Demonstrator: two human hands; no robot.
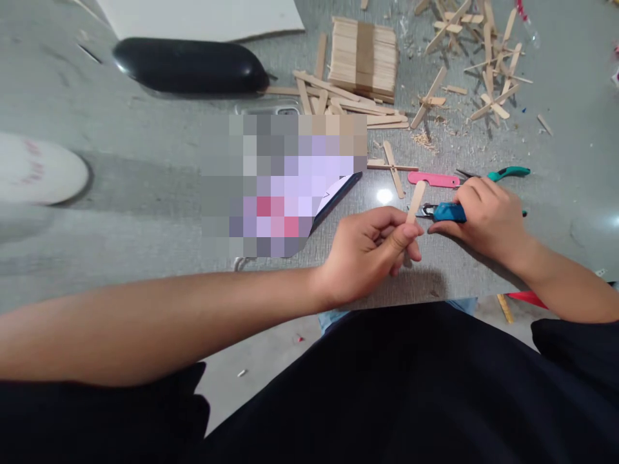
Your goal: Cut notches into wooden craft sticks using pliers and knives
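My left hand (370, 251) pinches a pale wooden craft stick (416, 201) between thumb and fingers, its rounded end tilted up. Close by on the right, my right hand (491, 216) wraps round a blue-handled tool (449, 212) with a narrow metal tip pointing left toward the stick; its exact kind is unclear. A pink folding-style handle (434, 179) lies just beyond the fingers. Teal-handled pliers (510, 173) are partly hidden behind my right hand. Farther off, two crossed craft sticks (394, 171) lie on the table.
A banded bundle of craft sticks (338, 58) stands at the back beside loose sticks (355, 103). Joined stick shapes (493, 106) and shavings (422, 139) lie back right. A phone (333, 200), partly pixelated, a black case (191, 66) and a white cylinder (41, 169) are leftward.
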